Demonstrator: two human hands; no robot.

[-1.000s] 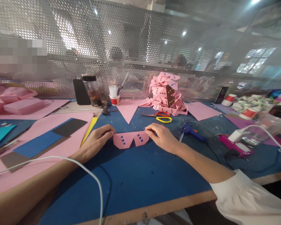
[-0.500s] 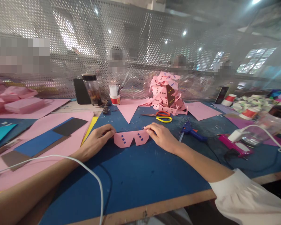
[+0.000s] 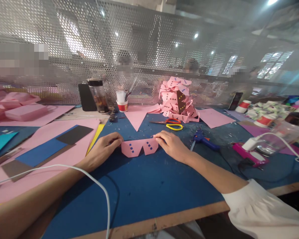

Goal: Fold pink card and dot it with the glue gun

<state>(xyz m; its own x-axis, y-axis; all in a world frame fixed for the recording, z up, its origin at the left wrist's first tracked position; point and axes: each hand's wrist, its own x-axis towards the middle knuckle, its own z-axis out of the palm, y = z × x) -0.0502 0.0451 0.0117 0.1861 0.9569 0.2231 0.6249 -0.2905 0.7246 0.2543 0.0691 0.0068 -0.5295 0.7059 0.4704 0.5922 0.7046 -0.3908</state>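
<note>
Between my two hands is a pink cut-out piece (image 3: 139, 147) with a V-shaped notch in its lower edge and small blue squares on both halves; it looks like thin foam or card. My left hand (image 3: 105, 147) pinches its left end between thumb and fingers. At the opposite end, my right hand (image 3: 170, 143) grips the upper right corner. Scissors (image 3: 174, 125) with red and yellow handles lie just beyond the piece. A pile of similar pink cut-outs (image 3: 175, 99) with dark, blue and yellow squares rises behind them. The blue tabletop (image 3: 144, 189) is under my hands.
A blue glue gun (image 3: 205, 141) lies right of my right hand, near a magenta power strip (image 3: 250, 154). A white cable (image 3: 99, 184) arches over my left forearm. Pink sheets (image 3: 74, 166), a drink bottle (image 3: 98, 96) and a paper cup (image 3: 122, 105) stand or lie leftward and behind.
</note>
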